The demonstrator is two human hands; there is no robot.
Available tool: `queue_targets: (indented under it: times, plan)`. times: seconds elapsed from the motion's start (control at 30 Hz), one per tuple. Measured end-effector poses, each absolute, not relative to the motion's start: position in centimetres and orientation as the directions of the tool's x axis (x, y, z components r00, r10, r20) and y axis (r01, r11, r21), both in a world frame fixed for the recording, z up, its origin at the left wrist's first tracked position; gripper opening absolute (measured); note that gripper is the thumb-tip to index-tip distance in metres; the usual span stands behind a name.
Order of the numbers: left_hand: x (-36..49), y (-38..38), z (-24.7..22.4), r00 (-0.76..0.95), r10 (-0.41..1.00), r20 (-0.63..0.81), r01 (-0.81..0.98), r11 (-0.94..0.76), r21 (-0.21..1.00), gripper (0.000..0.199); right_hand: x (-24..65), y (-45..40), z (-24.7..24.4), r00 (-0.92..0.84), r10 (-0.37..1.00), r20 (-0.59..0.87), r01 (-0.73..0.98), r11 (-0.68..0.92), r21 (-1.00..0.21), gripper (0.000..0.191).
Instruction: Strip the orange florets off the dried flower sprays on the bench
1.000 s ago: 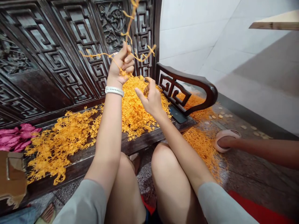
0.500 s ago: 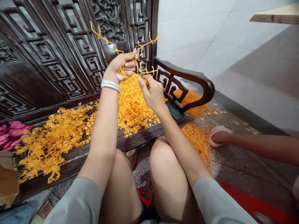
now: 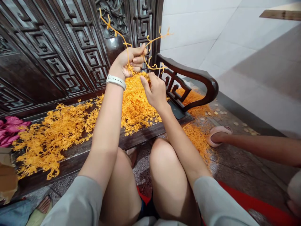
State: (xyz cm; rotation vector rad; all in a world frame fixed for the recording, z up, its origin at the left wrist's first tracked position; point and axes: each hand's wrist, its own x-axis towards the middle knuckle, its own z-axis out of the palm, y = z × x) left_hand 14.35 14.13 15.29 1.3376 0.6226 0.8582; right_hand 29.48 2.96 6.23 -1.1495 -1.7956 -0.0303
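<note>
My left hand (image 3: 133, 59) is raised over the bench, fingers closed around thin orange branched plastic stems (image 3: 119, 35). Their forked ends fan out above and to the right of the fist, and a small orange cluster hangs at the palm. Lower and to the right, my right hand (image 3: 155, 89) has its fingers curled, with the thumb alongside. Orange bits show near its fingertips, but what they grip, if anything, is hidden. Behind and below both hands rises a heap of small orange plastic pieces (image 3: 138, 106) on the dark wooden bench (image 3: 131, 139).
More orange plastic sprays (image 3: 54, 135) spread along the seat at left, near pink artificial petals (image 3: 14, 128) and a cardboard box (image 3: 8, 175). A carved armrest (image 3: 197, 78) bounds the right end. Orange strands (image 3: 197, 141) lie on the floor by another person's pink-shod foot (image 3: 219, 135).
The view has shifted slightly, and both hands appear a little further right in it. My left hand keeps its hold on the orange stems; my right hand stays curled just below.
</note>
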Motion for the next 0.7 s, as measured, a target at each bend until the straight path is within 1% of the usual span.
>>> queue_targets:
  times: [0.17,0.27,0.37,0.43,0.53,0.6,0.63,0.67,0.7]
  plan:
    - [14.6,11.4,16.7,0.614,0.789,0.010,-0.191,0.136,0.972,0.046,29.5,3.1,6.2,-0.056,0.666,0.744,0.695,0.561,-0.450,0.070]
    - [14.8,12.3,15.9,0.562,0.827,0.011,-0.152,0.090,0.984,0.043,29.4,2.8,6.3,-0.081,0.705,0.704,0.683,0.553,-0.476,0.067]
    - [14.9,14.4,14.5,0.474,0.878,0.060,-0.105,-0.012,0.994,0.040,29.3,2.7,6.3,-0.091,0.723,0.685,0.671,0.553,-0.494,0.065]
    - [15.1,15.4,14.0,0.443,0.893,0.078,-0.100,-0.037,0.994,0.039,29.4,2.8,6.2,-0.082,0.721,0.688,0.661,0.556,-0.504,0.066]
    - [15.5,15.7,14.2,0.480,0.877,0.025,-0.102,0.028,0.994,0.037,29.6,3.4,5.8,-0.067,0.723,0.687,0.637,0.562,-0.528,0.067]
    - [15.6,15.7,14.3,0.494,0.869,-0.001,-0.138,0.079,0.987,0.040,29.6,3.4,5.7,-0.067,0.726,0.684,0.621,0.568,-0.541,0.067]
    - [15.5,15.8,14.0,0.471,0.882,0.007,-0.173,0.084,0.981,0.043,29.6,3.2,5.8,-0.065,0.719,0.692,0.617,0.574,-0.539,0.068]
    - [15.2,15.9,13.5,0.400,0.915,0.047,-0.232,0.052,0.971,0.046,29.5,2.6,6.2,-0.061,0.703,0.709,0.615,0.585,-0.528,0.069]
    - [14.6,16.2,12.7,0.293,0.951,0.101,-0.294,-0.011,0.956,0.047,29.4,1.7,6.9,-0.053,0.674,0.737,0.616,0.602,-0.507,0.069]
